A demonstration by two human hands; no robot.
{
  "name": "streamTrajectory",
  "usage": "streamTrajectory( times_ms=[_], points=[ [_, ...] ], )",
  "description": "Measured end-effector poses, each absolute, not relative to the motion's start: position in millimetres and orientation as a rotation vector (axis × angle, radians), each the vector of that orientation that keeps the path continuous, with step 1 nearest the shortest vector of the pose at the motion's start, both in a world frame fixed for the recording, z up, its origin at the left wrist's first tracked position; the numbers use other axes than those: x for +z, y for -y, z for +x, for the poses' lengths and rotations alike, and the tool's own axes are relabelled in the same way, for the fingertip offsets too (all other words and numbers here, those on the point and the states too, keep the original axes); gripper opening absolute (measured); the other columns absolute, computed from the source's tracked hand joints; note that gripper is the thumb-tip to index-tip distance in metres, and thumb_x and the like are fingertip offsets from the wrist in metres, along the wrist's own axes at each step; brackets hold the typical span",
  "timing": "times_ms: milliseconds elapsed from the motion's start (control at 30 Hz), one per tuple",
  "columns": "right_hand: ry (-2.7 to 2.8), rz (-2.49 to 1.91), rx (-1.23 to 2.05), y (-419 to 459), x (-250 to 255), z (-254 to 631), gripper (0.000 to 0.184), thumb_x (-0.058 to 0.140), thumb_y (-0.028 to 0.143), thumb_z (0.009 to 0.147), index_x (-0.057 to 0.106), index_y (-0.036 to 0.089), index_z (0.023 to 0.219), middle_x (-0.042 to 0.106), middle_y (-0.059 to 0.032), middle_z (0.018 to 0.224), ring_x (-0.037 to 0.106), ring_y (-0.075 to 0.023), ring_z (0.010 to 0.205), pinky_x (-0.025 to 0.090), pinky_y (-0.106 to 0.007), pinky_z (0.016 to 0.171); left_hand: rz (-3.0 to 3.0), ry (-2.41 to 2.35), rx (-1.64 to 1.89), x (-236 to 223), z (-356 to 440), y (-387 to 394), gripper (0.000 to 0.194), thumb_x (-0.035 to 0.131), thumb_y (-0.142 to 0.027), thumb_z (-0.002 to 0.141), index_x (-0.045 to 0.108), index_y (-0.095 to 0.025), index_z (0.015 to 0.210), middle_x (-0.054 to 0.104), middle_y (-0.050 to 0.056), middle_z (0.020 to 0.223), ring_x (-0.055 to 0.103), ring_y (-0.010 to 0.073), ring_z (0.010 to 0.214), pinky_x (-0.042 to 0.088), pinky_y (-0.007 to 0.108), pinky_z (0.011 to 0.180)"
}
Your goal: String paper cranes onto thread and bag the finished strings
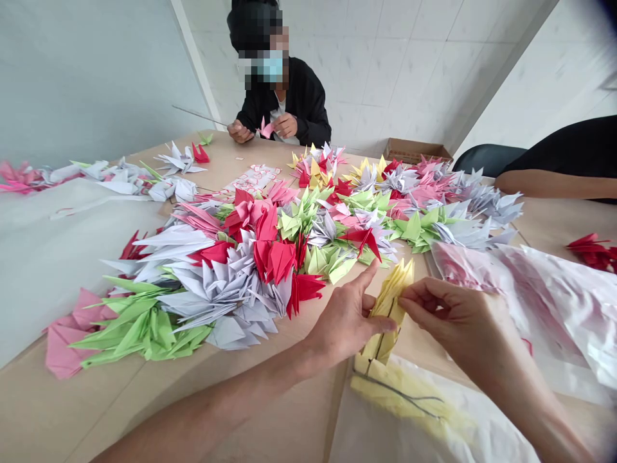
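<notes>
A stack of folded yellow paper cranes (387, 302) stands on end at the mouth of a clear plastic bag (482, 418). Around its left side curls my left hand (349, 315), thumb in front, index finger stretched out. My right hand (448, 308) pinches at the stack's upper right edge; what lies between its fingertips is too small to make out. A dark string (409, 395) runs down along the stack and over the bag, where more yellow folded paper shows through the plastic.
Bunches of red, green, pink and lilac paper cranes (231, 270) cover the table's middle. Plastic bags (544, 302) with pink contents lie right. Across the table a masked person (289, 96) holds a pink crane (265, 128) and a thin rod (200, 116). Another person's arm (554, 183) rests far right.
</notes>
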State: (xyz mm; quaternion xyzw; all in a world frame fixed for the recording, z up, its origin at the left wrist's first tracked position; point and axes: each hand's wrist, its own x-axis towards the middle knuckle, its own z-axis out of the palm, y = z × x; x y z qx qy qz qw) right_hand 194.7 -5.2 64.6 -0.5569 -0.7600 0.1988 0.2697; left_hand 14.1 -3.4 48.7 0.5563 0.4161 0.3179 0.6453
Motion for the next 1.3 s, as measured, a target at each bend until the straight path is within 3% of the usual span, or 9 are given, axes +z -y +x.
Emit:
streamTrajectory(
  times_ms=[100,233,367,500,600,767,1067,1200,1300],
  points=[
    [2.048,-1.474,0.526,6,64,191,0.019,0.053,0.031,0.081,0.065,0.019,0.073,0.061,-0.0005,0.058,0.054,-0.0114,0.051,0.039,-0.02,0.043,1.175,-0.89,0.744,51,14,2,0.076,0.069,-0.03,0.071,0.035,-0.02,0.138,0.056,-0.003,0.067,0.049,0.0089,0.057,0.036,0.018,0.053],
    [2.008,-1.532,0.599,8,65,186,0.017,0.054,0.031,0.081,0.065,0.019,0.075,0.061,-0.0002,0.06,0.054,-0.0115,0.052,0.039,-0.021,0.044,1.105,-0.842,0.808,53,14,1,0.042,0.068,-0.039,0.072,0.06,-0.013,0.104,0.052,-0.003,0.062,0.047,0.0076,0.053,0.034,0.017,0.05],
    [1.948,-1.59,0.711,12,72,180,0.017,0.054,0.033,0.083,0.063,0.019,0.08,0.063,-0.0006,0.067,0.056,-0.0121,0.057,0.043,-0.023,0.051,1.14,-0.93,0.804,52,14,0,0.032,0.065,-0.044,0.072,0.058,-0.014,0.08,0.044,-0.006,0.056,0.037,0.0053,0.048,0.026,0.017,0.045],
    [1.912,-1.488,0.86,16,77,174,0.02,0.054,0.036,0.084,0.057,0.019,0.094,0.063,-0.0013,0.071,0.059,-0.013,0.061,0.047,-0.023,0.052,1.219,-1.016,0.841,54,13,1,0.031,0.061,-0.045,0.075,0.054,-0.015,0.075,0.043,-0.006,0.057,0.036,0.0062,0.05,0.024,0.018,0.045],
    [1.971,-1.476,0.713,22,77,167,0.014,0.053,0.031,0.085,0.055,0.02,0.095,0.062,-0.0004,0.07,0.06,-0.0123,0.06,0.047,-0.021,0.051,1.211,-1.001,0.879,54,11,0,0.034,0.06,-0.046,0.075,0.05,-0.015,0.07,0.038,-0.007,0.055,0.032,0.0055,0.049,0.021,0.018,0.044],
    [2.235,-1.398,0.389,33,72,156,0.013,0.043,0.02,0.088,0.05,0.022,0.098,0.063,0.0003,0.071,0.06,-0.0119,0.054,0.042,-0.02,0.045,1.113,-0.912,0.84,46,11,-2,0.039,0.062,-0.051,0.073,0.054,-0.013,0.079,0.044,-0.005,0.061,0.035,0.0061,0.052,0.023,0.018,0.047],
    [2.238,-1.401,0.725,31,72,159,0.022,0.045,0.015,0.084,0.042,0.022,0.104,0.059,0.004,0.067,0.057,-0.0109,0.055,0.045,-0.022,0.053,0.932,-0.838,0.746,44,11,-9,0.044,0.077,-0.042,0.059,0.056,-0.011,0.081,0.055,-0.002,0.062,0.048,0.0067,0.052,0.034,0.017,0.048],
    [2.049,-1.4,0.856,22,82,173,0.013,0.053,0.026,0.084,0.049,0.023,0.096,0.06,0.0022,0.071,0.055,-0.0096,0.058,0.044,-0.02,0.051,0.915,-0.816,0.715,48,7,-13,0.053,0.08,-0.028,0.058,0.058,-0.012,0.103,0.062,0.001,0.071,0.056,0.0092,0.06,0.042,0.02,0.057],
    [1.678,-1.455,0.701,5,81,191,0.03,0.065,0.038,0.075,0.051,0.022,0.096,0.059,-0.0018,0.083,0.057,-0.0126,0.071,0.046,-0.02,0.053,0.938,-0.843,0.684,52,5,-14,0.066,0.077,-0.019,0.061,0.049,-0.015,0.121,0.064,0.002,0.075,0.06,0.0117,0.065,0.047,0.025,0.065]
  ],
)
